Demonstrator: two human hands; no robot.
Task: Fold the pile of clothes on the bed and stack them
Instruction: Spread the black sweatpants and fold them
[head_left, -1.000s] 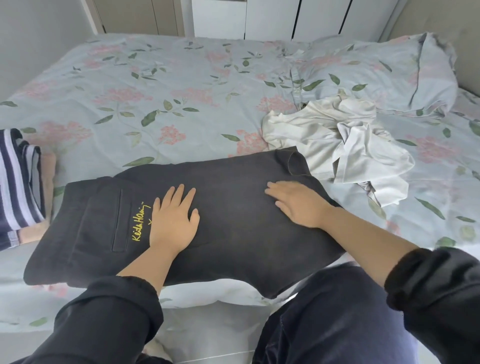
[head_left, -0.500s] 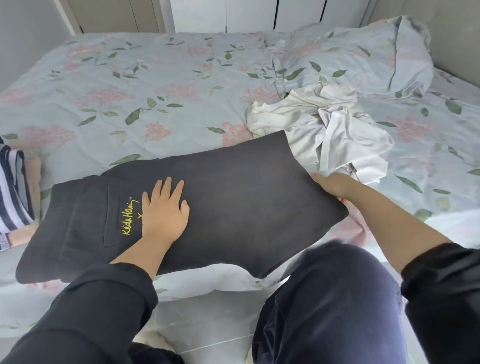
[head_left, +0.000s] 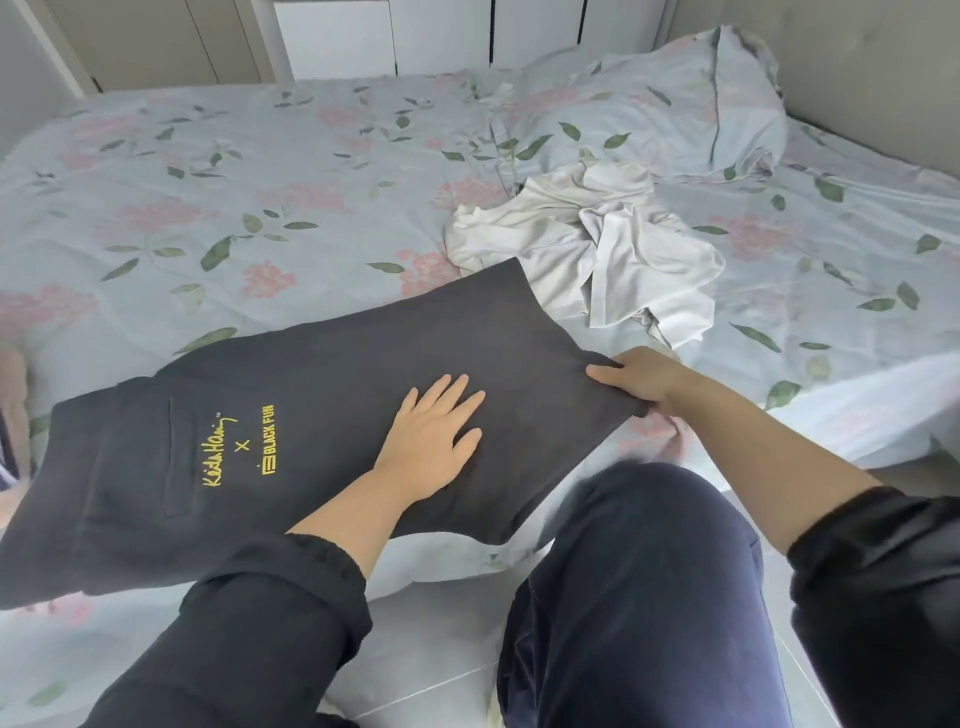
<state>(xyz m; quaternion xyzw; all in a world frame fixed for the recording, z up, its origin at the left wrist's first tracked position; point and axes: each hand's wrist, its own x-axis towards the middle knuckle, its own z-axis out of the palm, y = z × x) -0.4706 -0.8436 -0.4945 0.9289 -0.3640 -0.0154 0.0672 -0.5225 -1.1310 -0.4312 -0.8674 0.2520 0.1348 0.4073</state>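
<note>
Black cotton, the half-folded trousers (head_left: 322, 431) lie slantwise across the near edge of the bed (head_left: 234, 182), yellow lettering upward, their near side hanging a little past the mattress. The left hand (head_left: 431, 441) rests flat on the middle, fingers straight and spread. The right hand (head_left: 639, 379) grips the right-hand end, thumb on top and fingers curled under the cloth.

The likeliest trouble is a crooked fold: if the right end is carried over while the flat palm sits off the intended crease, the layers probably shear and the edges will not meet. Because the cloth overhangs the mattress, a strong pull could also slide the whole piece toward the floor (head_left: 431, 649). Its far corner lies against the crumpled white garment (head_left: 597, 244), which might get dragged along or caught inside the fold.

The bed has a pale blue cover printed with pink flowers and green leaves, lightly wrinkled and soft, so it gives little firm backing for pressing creases. A matching pillow (head_left: 675, 104) slumps at the far right beside a grey padded headboard (head_left: 857, 78). Pale cupboard doors (head_left: 441, 31) stand beyond the bed, and the floor is light tile.
</note>
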